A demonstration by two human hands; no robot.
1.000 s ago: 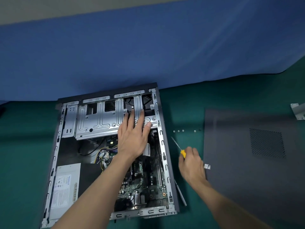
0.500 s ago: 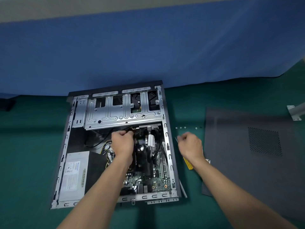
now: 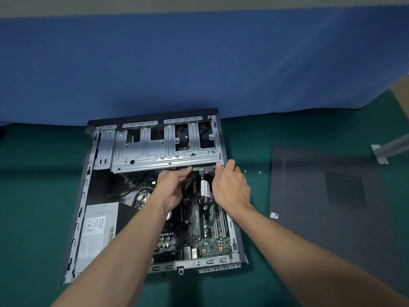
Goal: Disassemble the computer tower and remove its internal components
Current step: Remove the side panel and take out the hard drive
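**Computer tower** (image 3: 99,185): lies on its side, open face up, on the green felt-like surface (image 3: 33,218). Its far edge is against a blue cloth (image 3: 199,63). The chassis is dull grey sheet steel with slotted rails along both long edges.

**Drive cage** (image 3: 155,151): a stamped steel plate spanning the far end of the chassis. It has raised curved ribs, round screw bosses and rectangular cut-outs. A black fan shows through two of the cut-outs.

**Power supply** (image 3: 97,233): a rectangular bare-metal box with a white printed label, in the near-left corner.

**Motherboard** (image 3: 210,244): a green board on the right side of the chassis, carrying long parallel slots.

**Left hand** (image 3: 174,187): reaches in under the near edge of the drive cage. The fingers (image 3: 183,171) are curled around a dark cable bundle (image 3: 187,181).

**Right hand** (image 3: 230,185): positioned at the cage's near-right corner, next to the chassis rail. The thumb touches the corner and the fingers extend past it. Whether they grip the metal cannot be determined.

**Side panel** (image 3: 332,229): a flat, matte dark-grey sheet with a perforated rectangular vent patch. It lies on the surface to the right, well apart from the tower.

**Screws** (image 3: 259,172): small and bright, in a row between the tower and the panel.

**Bracket** (image 3: 379,152): pale metal, at the right edge of view.
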